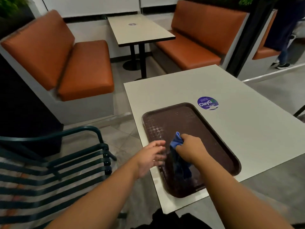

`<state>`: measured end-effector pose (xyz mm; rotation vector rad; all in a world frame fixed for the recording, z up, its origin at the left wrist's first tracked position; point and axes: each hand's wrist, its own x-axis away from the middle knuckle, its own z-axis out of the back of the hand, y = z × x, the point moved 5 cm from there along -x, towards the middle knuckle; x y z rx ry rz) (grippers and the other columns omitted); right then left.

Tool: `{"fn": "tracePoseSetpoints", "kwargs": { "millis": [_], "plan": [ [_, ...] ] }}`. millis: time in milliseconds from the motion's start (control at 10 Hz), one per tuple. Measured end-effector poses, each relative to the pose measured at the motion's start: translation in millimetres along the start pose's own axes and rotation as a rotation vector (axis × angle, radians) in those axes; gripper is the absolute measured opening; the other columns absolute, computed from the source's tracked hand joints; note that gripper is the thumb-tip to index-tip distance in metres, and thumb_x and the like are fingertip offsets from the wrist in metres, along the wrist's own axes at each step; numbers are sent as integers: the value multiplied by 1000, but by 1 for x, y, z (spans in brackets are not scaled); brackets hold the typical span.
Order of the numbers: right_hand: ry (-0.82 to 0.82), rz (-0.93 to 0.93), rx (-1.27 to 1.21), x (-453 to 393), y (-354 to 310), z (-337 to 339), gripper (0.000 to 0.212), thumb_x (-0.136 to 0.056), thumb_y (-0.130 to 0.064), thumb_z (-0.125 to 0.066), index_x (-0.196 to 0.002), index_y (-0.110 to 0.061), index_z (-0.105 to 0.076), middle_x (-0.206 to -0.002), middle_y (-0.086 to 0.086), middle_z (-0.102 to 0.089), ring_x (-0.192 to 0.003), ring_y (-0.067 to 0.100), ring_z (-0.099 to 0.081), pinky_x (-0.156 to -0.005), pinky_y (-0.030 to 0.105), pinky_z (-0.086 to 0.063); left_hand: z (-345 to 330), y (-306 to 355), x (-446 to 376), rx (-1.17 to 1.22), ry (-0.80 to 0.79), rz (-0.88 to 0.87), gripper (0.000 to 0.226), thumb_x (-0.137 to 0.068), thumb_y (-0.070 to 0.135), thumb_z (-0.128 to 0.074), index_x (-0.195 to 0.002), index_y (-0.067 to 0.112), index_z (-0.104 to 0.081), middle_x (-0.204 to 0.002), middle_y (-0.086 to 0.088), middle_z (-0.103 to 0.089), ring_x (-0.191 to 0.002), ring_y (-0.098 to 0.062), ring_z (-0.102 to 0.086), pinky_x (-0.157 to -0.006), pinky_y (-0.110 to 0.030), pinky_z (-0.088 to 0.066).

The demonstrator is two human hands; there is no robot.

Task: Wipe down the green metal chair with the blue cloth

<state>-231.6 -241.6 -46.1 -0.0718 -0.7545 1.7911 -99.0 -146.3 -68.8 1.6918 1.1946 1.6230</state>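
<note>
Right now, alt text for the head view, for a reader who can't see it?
The right hand grips a bunched blue cloth above a brown tray on a white table, while the open left hand hovers beside it. The green metal chair stands untouched to the left, with orange booth seats behind.

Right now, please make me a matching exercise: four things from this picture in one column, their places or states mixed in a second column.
1. blue cloth
2. brown tray
3. green metal chair
4. round sticker

a. on the floor, left of the table
b. flat on the white table, empty
c. held in the right hand
d. stuck on the table beyond the tray

Pairs: 1-c, 2-b, 3-a, 4-d
</note>
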Motion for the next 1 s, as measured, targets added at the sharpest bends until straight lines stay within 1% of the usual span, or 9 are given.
{"fn": "tracePoseSetpoints", "kwargs": {
  "millis": [100,200,300,500,600,700,800,900,1000],
  "plan": [
    [-33,107,-23,7,-7,-6,23,-85,-32,-59,-101,-16,-57,-90,3,-59,-79,20,-57,-66,30,-44,-28,-3,-21,186,-74,104,39,-94,44,-51,-124,20,-59,-111,-4,-66,-92,-21,-62,-83,-36,-49],
    [-168,155,-283,16,-2,-11,24,-85,-32,-58,-91,-12,-68,-87,8,-66,-79,13,-57,-72,37,-46,-32,-8,-36,179,90,111,30,-89,37,-63,-111,16,-63,-103,-8,-71,-88,-21,-69,-67,-32,-56],
    [-15,152,-340,9,22,-3,6,-83,-16,-58,-78,-16,-62,-76,-1,-60,-74,12,-52,-71,32,-43,-24,-11,-46,94,243,65,10,-91,10,-59,-100,15,-58,-101,-15,-66,-86,-26,-64,-77,-40,-54],
    [-96,98,-346,-7,53,-8,18,-83,-9,-56,-88,-20,-43,-78,3,-57,-68,17,-49,-64,32,-43,-31,4,-52,100,196,65,19,-92,4,-55,-108,14,-55,-95,-11,-63,-77,-20,-60,-64,-31,-50],
    [-43,92,-286,-18,61,-11,18,-84,-13,-58,-86,-22,-43,-76,-1,-57,-69,19,-52,-67,35,-46,-27,7,-59,-57,197,43,35,-91,10,-59,-123,19,-50,-115,-8,-58,-92,-19,-58,-71,-31,-47],
    [-85,49,-126,-30,66,-20,15,-89,-19,-56,-95,-22,-43,-90,6,-62,-77,24,-58,-67,34,-46,-18,10,-63,-253,205,23,48,-91,8,-59,-135,18,-42,-132,-7,-48,-107,-20,-52,-82,-31,-40],
    [-147,41,113,-43,72,-30,22,-88,-19,-58,-99,-26,-41,-110,7,-61,-92,26,-58,-73,34,-47,-1,11,-58,-318,239,55,48,-91,9,-57,-136,17,-42,-136,-9,-45,-114,-25,-51,-91,-38,-43],
    [-202,107,351,-50,56,-31,37,-81,-14,-64,-107,-28,-42,-117,6,-55,-99,28,-58,-78,39,-51,23,17,-42,-426,302,49,49,-91,12,-57,-137,19,-42,-139,-8,-44,-114,-22,-51,-88,-34,-44],
    [-180,171,602,-52,39,-26,42,-88,-20,-57,-124,-29,-38,-124,3,-47,-109,30,-56,-88,44,-46,51,29,-21,-533,445,7,50,-91,18,-56,-138,24,-40,-142,-5,-43,-114,-19,-48,-88,-32,-43]
  ]
}}
